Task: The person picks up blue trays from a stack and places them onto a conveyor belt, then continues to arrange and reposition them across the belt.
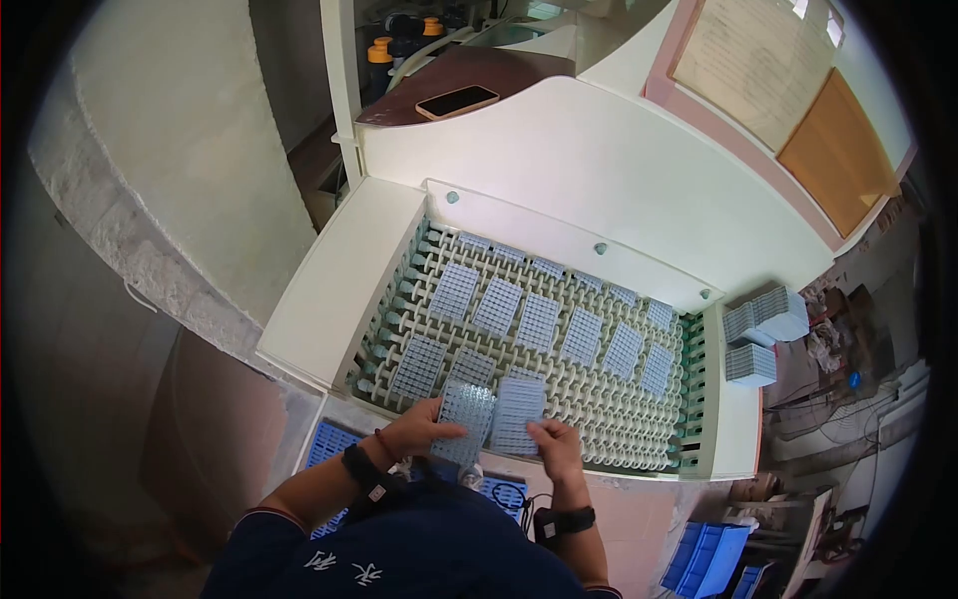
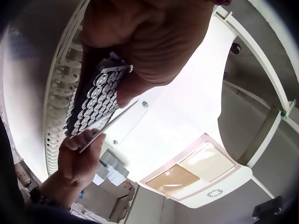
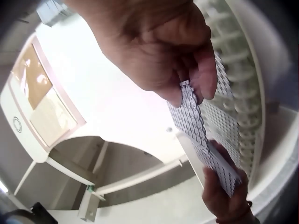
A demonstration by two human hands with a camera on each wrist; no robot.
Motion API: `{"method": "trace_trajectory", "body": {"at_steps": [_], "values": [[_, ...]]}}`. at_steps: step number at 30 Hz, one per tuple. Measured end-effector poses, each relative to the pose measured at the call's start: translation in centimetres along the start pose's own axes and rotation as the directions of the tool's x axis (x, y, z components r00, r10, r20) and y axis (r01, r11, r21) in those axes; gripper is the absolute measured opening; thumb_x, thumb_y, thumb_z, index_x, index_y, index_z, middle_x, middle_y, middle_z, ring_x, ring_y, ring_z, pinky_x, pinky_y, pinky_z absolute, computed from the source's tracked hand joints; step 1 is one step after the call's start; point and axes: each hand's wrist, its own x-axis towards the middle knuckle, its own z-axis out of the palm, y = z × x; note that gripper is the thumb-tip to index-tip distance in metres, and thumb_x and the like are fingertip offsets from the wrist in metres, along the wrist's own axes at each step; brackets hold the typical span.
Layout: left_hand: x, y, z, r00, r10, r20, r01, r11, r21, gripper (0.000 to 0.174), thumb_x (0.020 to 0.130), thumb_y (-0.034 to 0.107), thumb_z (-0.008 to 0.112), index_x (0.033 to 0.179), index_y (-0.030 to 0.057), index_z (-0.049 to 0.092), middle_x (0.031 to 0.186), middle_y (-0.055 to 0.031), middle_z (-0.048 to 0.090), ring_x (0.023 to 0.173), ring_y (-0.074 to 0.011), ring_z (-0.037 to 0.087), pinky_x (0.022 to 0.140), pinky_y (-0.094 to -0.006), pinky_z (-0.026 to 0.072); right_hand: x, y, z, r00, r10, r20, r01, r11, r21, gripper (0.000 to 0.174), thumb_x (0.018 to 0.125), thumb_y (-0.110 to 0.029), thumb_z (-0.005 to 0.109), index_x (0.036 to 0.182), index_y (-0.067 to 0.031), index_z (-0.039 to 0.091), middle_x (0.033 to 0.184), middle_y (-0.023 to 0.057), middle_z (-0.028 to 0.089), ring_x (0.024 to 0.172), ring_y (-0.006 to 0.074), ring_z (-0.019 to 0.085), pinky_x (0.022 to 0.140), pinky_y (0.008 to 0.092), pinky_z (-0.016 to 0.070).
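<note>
My left hand (image 1: 417, 431) grips a small grey-blue gridded panel (image 1: 466, 419) by its left side, thumb across its face. In the left wrist view this panel (image 2: 97, 98) shows rows of round openings. Beside it, my right hand (image 1: 561, 449) pinches the lower right corner of a second gridded panel (image 1: 518, 411). That second panel (image 2: 112, 122) looks thin and nearly edge-on from the left wrist. Both panels are held close together over the near edge of a pale roller conveyor (image 1: 599, 429), where several similar panels (image 1: 539, 321) lie in rows.
Stacks of panels (image 1: 763, 317) stand on the right ledge of the white machine housing (image 1: 599, 150). A phone (image 1: 457, 102) lies on the dark red surface behind. Blue crates (image 1: 704, 559) are at lower right, and a blue slatted tray (image 1: 329, 444) is below the conveyor's near edge.
</note>
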Motion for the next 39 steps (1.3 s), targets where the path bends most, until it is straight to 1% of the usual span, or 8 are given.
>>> {"method": "trace_trajectory", "body": {"at_steps": [9,12,15,18,21,31,36,39], "values": [[-1.0,-0.4,-0.8,0.989,0.088,0.12,-0.029,0.904,-0.426,0.042,0.087,0.002,0.046,0.127,-0.0042,0.037,0.123,-0.0164,0.049,0.109,-0.025,0.053,0.092,-0.0367,0.0436,0.6,-3.2,-11.0,0.896,-0.21,-0.392,-0.083,0.788,-0.61,0.036,0.083,-0.028,0.059,0.073,0.0069,0.064,0.049,0.0085,0.054,0.04,0.0151,0.055,0.04,0.03,0.0447],[-1.1,-0.1,-0.7,0.985,0.056,0.161,0.019,0.903,-0.429,0.042,0.086,0.001,0.049,0.126,-0.004,0.039,0.122,-0.0159,0.05,0.108,-0.0241,0.053,0.093,-0.036,0.043,-0.4,-3.5,-13.3,0.823,-0.406,-0.398,-0.158,0.51,-0.846,0.032,0.079,-0.029,0.064,0.078,0.0028,0.066,0.056,0.0132,0.058,0.051,0.0185,0.059,0.052,0.0298,0.047],[-0.2,-0.2,0.3,0.992,0.061,0.11,-0.03,0.963,-0.266,0.04,0.084,0.002,0.053,0.123,-0.0036,0.042,0.118,-0.0145,0.053,0.107,-0.0223,0.054,0.091,-0.0355,0.044,-0.7,-2.8,-12.4,0.759,-0.544,-0.359,-0.032,0.52,-0.854,0.033,0.077,-0.029,0.068,0.087,0.0025,0.066,0.068,0.0146,0.063,0.06,0.0173,0.06,0.056,0.0284,0.0472],[1.0,0.2,1.9,0.997,0.012,0.079,0.0,0.989,-0.146,0.039,0.082,0.001,0.057,0.119,-0.003,0.047,0.114,-0.0128,0.057,0.103,-0.0199,0.056,0.089,-0.034,0.0454,-0.7,-2.7,-6.6,0.966,-0.222,-0.132,0.136,0.872,-0.47,0.033,0.076,-0.021,0.071,0.096,0.0043,0.063,0.078,0.0088,0.064,0.064,0.0112,0.058,0.057,0.0247,0.0482],[2.4,-0.1,3.2,0.995,0.005,0.099,0.011,0.987,-0.161,0.037,0.083,0.002,0.058,0.118,-0.002,0.048,0.11,-0.0106,0.059,0.099,-0.0179,0.058,0.086,-0.0307,0.0474,-1.8,-2.7,-0.2,0.974,0.013,0.224,0.009,0.995,-0.095,0.021,0.082,-0.015,0.065,0.089,0.0041,0.062,0.072,0.0063,0.062,0.058,0.0112,0.059,0.052,0.0224,0.0503],[2.0,0.9,3.0,0.999,0.046,0.01,-0.045,0.996,-0.083,0.036,0.083,0.0,0.056,0.118,-0.0019,0.048,0.111,-0.0101,0.058,0.099,-0.0172,0.058,0.087,-0.0307,0.047,-1.4,-3.6,-14.5,0.894,-0.161,-0.418,0.165,0.986,-0.028,0.013,0.082,-0.01,0.062,0.085,0.0025,0.063,0.065,0.0054,0.06,0.047,0.0094,0.054,0.042,0.021,0.046],[-0.3,0.9,0.5,0.975,0.115,0.19,-0.007,0.871,-0.491,0.041,0.085,0.003,0.046,0.125,-0.0054,0.041,0.119,-0.0147,0.053,0.108,-0.0228,0.054,0.093,-0.0351,0.0421,-1.4,-3.1,-23.2,0.808,-0.148,-0.571,-0.113,0.911,-0.396,0.014,0.08,-0.009,0.062,0.08,0.0052,0.062,0.06,0.0044,0.058,0.044,0.0091,0.053,0.038,0.0198,0.0432],[-1.9,0.7,-1.3,0.976,0.163,0.142,-0.08,0.885,-0.458,0.043,0.084,0.004,0.047,0.125,-0.0066,0.04,0.119,-0.0158,0.053,0.108,-0.024,0.053,0.093,-0.0367,0.0413,-2.7,-2.4,-24.4,0.778,-0.127,-0.615,-0.047,0.965,-0.259,0.014,0.081,-0.01,0.063,0.081,0.0042,0.061,0.061,0.0041,0.058,0.045,0.0104,0.054,0.038,0.02,0.0428]]}}
